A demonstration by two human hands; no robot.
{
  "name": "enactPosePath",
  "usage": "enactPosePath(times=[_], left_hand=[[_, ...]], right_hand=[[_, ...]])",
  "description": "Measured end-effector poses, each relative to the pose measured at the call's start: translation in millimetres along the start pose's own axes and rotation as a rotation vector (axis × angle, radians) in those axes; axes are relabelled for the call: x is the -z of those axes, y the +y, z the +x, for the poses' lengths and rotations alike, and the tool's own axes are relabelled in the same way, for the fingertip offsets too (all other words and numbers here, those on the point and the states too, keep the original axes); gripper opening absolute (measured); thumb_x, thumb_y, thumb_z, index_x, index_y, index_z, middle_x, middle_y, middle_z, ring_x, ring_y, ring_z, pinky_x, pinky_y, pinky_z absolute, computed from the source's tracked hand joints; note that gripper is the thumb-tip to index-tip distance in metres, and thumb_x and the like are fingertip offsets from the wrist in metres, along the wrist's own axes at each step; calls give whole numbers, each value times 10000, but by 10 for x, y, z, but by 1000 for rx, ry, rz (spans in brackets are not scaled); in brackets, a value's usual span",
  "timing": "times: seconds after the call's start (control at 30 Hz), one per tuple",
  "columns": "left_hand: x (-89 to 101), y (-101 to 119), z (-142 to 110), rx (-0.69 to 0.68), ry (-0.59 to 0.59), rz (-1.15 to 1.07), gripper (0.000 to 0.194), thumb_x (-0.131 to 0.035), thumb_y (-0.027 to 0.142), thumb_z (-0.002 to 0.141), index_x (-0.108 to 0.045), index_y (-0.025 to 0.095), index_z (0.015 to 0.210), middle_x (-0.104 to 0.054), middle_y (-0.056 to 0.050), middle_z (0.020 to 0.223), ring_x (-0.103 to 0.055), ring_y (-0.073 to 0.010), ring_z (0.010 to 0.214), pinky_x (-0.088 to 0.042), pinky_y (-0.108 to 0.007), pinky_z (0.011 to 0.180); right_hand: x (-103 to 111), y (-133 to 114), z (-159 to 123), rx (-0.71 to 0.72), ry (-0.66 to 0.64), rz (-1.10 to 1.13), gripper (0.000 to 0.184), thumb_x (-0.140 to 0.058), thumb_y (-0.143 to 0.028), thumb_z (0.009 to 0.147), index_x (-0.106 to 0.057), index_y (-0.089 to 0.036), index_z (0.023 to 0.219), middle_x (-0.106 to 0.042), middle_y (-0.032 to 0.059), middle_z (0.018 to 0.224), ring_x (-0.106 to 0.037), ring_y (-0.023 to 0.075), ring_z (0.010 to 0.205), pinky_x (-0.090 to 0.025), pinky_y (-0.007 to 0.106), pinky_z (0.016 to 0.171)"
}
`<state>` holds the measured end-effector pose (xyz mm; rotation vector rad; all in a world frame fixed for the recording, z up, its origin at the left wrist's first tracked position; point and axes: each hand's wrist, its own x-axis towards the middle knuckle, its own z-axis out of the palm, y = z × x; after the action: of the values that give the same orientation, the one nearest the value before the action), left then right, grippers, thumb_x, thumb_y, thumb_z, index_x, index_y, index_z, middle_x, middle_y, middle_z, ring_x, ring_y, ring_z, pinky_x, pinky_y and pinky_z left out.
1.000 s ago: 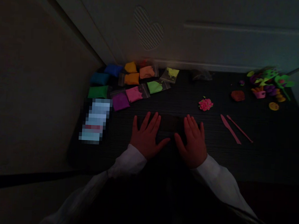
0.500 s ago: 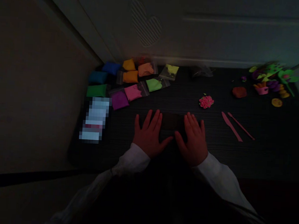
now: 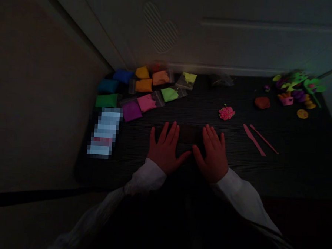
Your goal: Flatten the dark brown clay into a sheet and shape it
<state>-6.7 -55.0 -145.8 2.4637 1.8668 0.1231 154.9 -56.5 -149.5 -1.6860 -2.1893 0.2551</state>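
My left hand (image 3: 164,150) lies palm down with fingers spread on the dark, ribbed tabletop (image 3: 143,142). Opposite it, my right hand (image 3: 211,154) also rests flat, its thumb pointing toward my left thumb, the tips almost meeting. Between the fingers of both hands is a dark brown, flat rectangular piece (image 3: 188,134), barely visible in the dim light; what it is I cannot make out. Beyond my right hand sits a pink flower (image 3: 226,113) with bits of green. Farther right lie a pink modelling knife (image 3: 253,139) and a thin pink modelling stick (image 3: 264,139).
Bags of coloured clay, including a purple one (image 3: 132,111) and a green one (image 3: 106,100), line the back left. A lit phone (image 3: 104,132) lies at the left edge. A reddish-brown lump (image 3: 262,102) and colourful clay figures (image 3: 298,90) sit back right, before a white panel (image 3: 237,42).
My left hand has slid slightly right, bringing the thumbs a little closer together. Both hands stay flat. The whole view has shifted slightly; the objects on the table keep their places.
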Motion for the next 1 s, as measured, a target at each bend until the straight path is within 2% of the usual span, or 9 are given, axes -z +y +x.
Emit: enactPosePath(times=[0.1, 0.4, 0.8, 1.0], left_hand=[[13, 6, 5, -12, -10, -9, 747, -288, 616, 781, -220, 148, 1360, -215, -75, 1431, -109, -285, 1331, 2, -555, 1053], [-23, 51, 14, -5, 0, -11, 739, -249, 593, 802, -224, 106, 1356, -191, -86, 1434, -104, -264, 1335, 26, -527, 1067], [-4, 81, 24, -27, -7, -22, 686, -264, 555, 819, -250, 119, 1349, -218, -71, 1427, -116, -269, 1332, 2, -537, 1065], [-2, 79, 17, -26, 16, -37, 711, -293, 565, 808, -227, 116, 1356, -223, -91, 1425, -115, -278, 1332, -5, -540, 1062]], right_hand=[[-10, 7, -1, 4, 0, 2, 569, -377, -384, 841, -307, -68, 1308, -330, 124, 1383, -233, 216, 1303, -123, 474, 1070], [-10, 8, -9, 6, -10, -2, 571, -377, -384, 840, -309, -63, 1307, -330, 125, 1383, -235, 216, 1302, -122, 476, 1070], [-4, 13, -4, 14, -1, 46, 566, -382, -371, 835, -297, -83, 1315, -331, 134, 1381, -232, 226, 1303, -127, 502, 1058], [12, 24, -23, 30, 58, 105, 546, -388, -342, 839, -290, -100, 1318, -351, 140, 1368, -240, 217, 1302, -154, 492, 1057]])
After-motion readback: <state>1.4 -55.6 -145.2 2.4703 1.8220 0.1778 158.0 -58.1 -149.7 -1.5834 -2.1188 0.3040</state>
